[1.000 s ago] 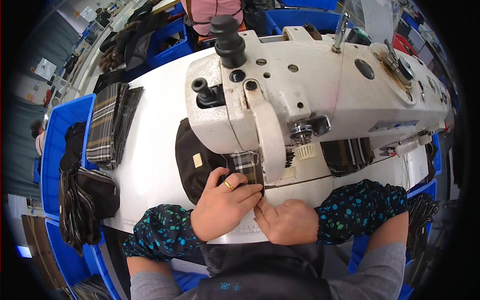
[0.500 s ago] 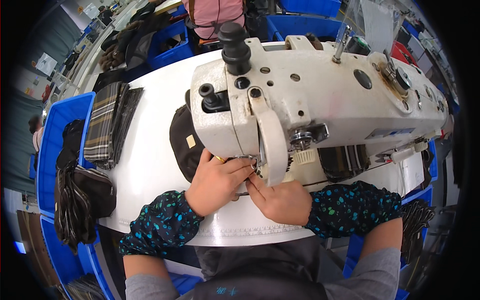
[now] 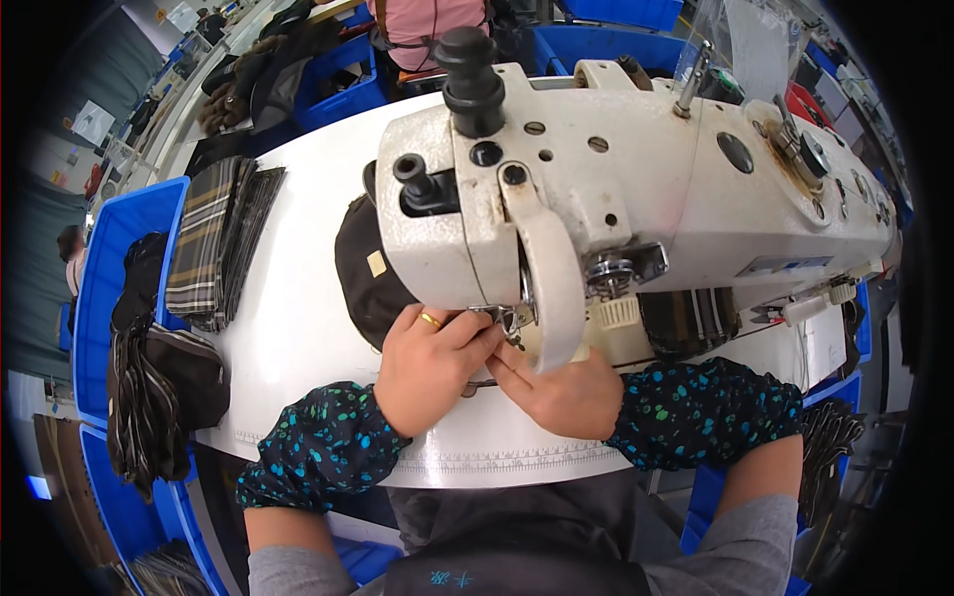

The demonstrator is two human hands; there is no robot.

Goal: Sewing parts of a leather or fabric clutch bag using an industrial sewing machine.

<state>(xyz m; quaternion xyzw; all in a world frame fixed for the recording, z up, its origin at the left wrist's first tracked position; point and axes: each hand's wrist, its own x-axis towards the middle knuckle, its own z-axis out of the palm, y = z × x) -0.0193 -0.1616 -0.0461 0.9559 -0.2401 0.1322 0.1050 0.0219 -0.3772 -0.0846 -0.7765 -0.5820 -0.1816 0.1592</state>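
Note:
A dark brown fabric piece (image 3: pixel 370 288) with a small beige label lies on the white table, partly under the head of a white sewing machine (image 3: pixel 616 179). My left hand (image 3: pixel 429 363), wearing a gold ring, has its fingers bent over the piece's near edge beside the presser foot (image 3: pixel 505 316). From the other side my right hand (image 3: pixel 571 395) pinches at that same edge, thumb and fingers close together. The fingertips of both hands almost meet just in front of the needle area. A white curved lever hides part of the right fingers and the cloth under them.
Plaid fabric pieces (image 3: pixel 211 243) are stacked at the table's left, beside a blue bin (image 3: pixel 94 298) with dark pieces draped over it. Another plaid stack (image 3: pixel 686 323) sits under the machine arm. A ruler strip (image 3: pixel 517 461) runs along the near edge. Further blue bins surround the table.
The view has shifted slightly. Both hands stay at the presser foot, the left fingers a little more bent. The dark fabric piece appears nearly unmoved.

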